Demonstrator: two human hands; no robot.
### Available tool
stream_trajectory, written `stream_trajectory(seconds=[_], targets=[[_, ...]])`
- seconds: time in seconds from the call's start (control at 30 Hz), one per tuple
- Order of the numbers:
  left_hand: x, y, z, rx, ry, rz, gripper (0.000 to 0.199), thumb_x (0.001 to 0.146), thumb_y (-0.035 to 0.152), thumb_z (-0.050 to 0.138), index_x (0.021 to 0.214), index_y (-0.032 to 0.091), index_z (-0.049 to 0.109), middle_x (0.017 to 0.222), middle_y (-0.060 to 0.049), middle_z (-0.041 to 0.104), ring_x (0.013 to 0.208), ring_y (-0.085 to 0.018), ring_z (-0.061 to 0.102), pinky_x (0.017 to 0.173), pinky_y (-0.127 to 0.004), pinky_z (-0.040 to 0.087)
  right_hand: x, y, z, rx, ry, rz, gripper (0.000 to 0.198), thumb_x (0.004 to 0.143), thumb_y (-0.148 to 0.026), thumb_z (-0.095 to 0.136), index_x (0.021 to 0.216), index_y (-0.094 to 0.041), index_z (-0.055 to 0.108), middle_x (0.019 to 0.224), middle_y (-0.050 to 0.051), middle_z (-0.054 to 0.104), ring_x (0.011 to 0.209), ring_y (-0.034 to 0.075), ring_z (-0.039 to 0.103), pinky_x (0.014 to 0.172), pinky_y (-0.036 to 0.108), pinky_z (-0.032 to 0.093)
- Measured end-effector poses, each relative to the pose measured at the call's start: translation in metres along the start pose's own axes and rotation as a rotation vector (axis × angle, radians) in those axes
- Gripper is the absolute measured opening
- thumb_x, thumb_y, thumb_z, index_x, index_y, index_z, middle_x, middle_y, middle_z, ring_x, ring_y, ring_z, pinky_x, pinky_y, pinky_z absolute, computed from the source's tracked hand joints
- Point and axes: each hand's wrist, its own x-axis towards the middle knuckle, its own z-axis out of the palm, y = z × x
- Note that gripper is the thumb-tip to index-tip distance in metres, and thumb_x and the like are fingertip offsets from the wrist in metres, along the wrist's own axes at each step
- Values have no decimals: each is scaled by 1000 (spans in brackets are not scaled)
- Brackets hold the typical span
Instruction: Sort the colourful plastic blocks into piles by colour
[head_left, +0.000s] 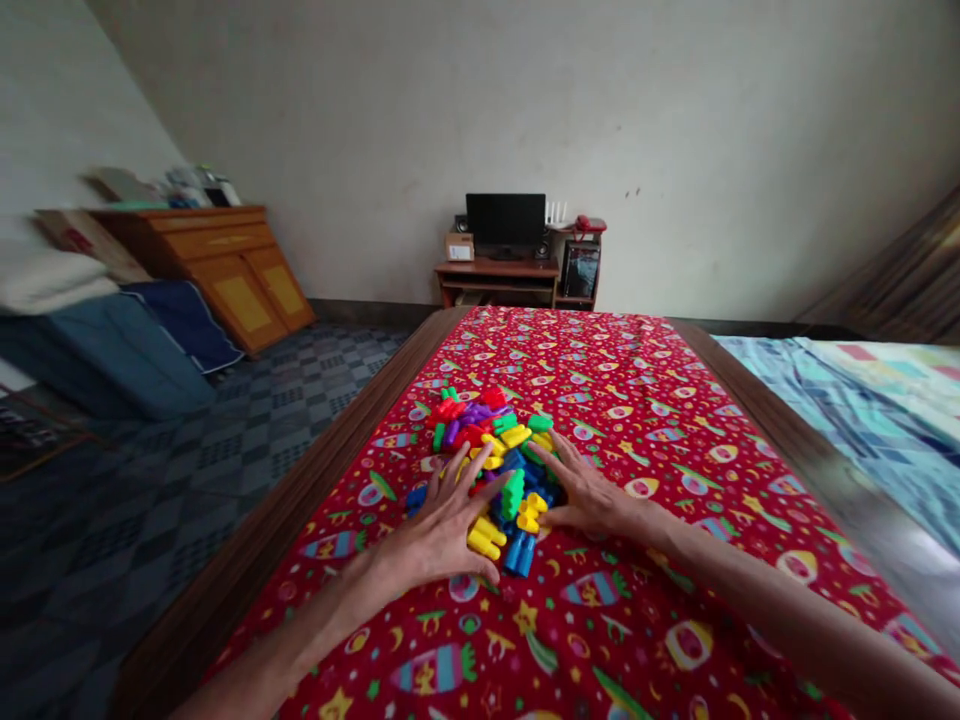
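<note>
A heap of plastic toy pieces in red, purple, green, yellow and blue lies on the red patterned tablecloth (540, 630). My left hand (442, 525) rests over the heap's left side, fingers spread, close to a pair of yellow pieces (486, 538). At the right side is my right hand (581, 490), its fingers apart and near a yellow piece (531, 512). Between the two hands stand a green piece (513, 494) and, nearer me, a blue piece (519, 553). Purple pieces (480, 412) show at the far side. Some pieces are hidden under my hands.
Dark wooden edges of the table (322, 470) flank the cloth. A bed with a blue-patterned sheet (825, 430) stands on the right. Against the far wall is a desk (499, 268) with a monitor (506, 222). A wooden cabinet (225, 260) stands at the left.
</note>
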Motion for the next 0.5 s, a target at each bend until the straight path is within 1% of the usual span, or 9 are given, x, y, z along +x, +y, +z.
stream_trajectory(seconds=[0.03, 0.07, 0.17, 0.23, 0.27, 0.33, 0.4, 0.43, 0.5], targets=[[-1, 5, 4, 23, 40, -7, 117, 51, 52, 87, 149, 35, 26, 160, -13, 10, 143, -48, 8, 108, -70, 21, 13, -5, 7, 15, 32, -13, 94, 76, -51, 70, 153, -26, 22, 160, 15, 12, 146, 37, 9, 113, 57, 24], [-2, 9, 7, 39, 91, -18, 109, 55, 49, 86, 147, 34, 29, 160, -13, 12, 143, -46, 8, 108, -69, 22, 26, -10, 14, 34, 65, -31, 91, 78, -47, 70, 153, -25, 23, 159, 15, 12, 146, 37, 9, 114, 57, 24], [3, 8, 11, 55, 237, -68, 70, 78, 34, 72, 141, 29, 41, 156, -12, 22, 144, -39, 15, 111, -60, 29, 60, -24, 26, 118, 157, -58, 82, 82, -40, 66, 152, -23, 27, 157, 17, 21, 145, 35, 15, 113, 55, 27], [8, -1, 7, 28, 309, -97, 55, 87, 26, 58, 139, 24, 42, 153, -14, 27, 141, -33, 25, 111, -52, 34, 75, -31, 23, 191, 214, -68, 75, 85, -40, 61, 151, -23, 29, 153, 16, 30, 143, 33, 24, 111, 51, 32], [10, -8, 3, 18, 341, -119, 52, 89, 25, 54, 140, 23, 41, 152, -14, 30, 140, -30, 30, 111, -49, 35, 80, -33, 19, 225, 241, -83, 70, 88, -41, 58, 150, -24, 30, 152, 15, 34, 142, 31, 27, 111, 49, 33], [17, -24, -5, 12, 399, -166, 48, 92, 30, 50, 139, 22, 42, 149, -14, 35, 137, -29, 36, 111, -49, 35, 81, -35, 6, 270, 281, -112, 64, 92, -43, 52, 149, -26, 32, 150, 13, 39, 141, 29, 32, 111, 47, 33], [24, -45, -13, -1, 429, -199, 49, 91, 39, 50, 137, 22, 44, 146, -13, 40, 136, -30, 38, 111, -50, 33, 73, -35, -6, 268, 248, -114, 65, 92, -47, 51, 150, -27, 29, 150, 13, 38, 140, 29, 33, 111, 47, 33], [28, -57, -16, -21, 431, -207, 52, 91, 43, 50, 138, 22, 43, 145, -13, 43, 135, -29, 38, 111, -50, 33, 66, -35, -11, 246, 198, -110, 69, 90, -50, 52, 151, -27, 27, 152, 13, 36, 140, 30, 33, 110, 49, 34], [37, -81, -21, -60, 409, -236, 57, 91, 49, 45, 140, 20, 41, 144, -13, 45, 136, -29, 38, 112, -49, 31, 48, -40, -13, 153, 44, -130, 84, 82, -58, 60, 152, -27, 25, 156, 15, 27, 141, 34, 28, 109, 53, 33]])
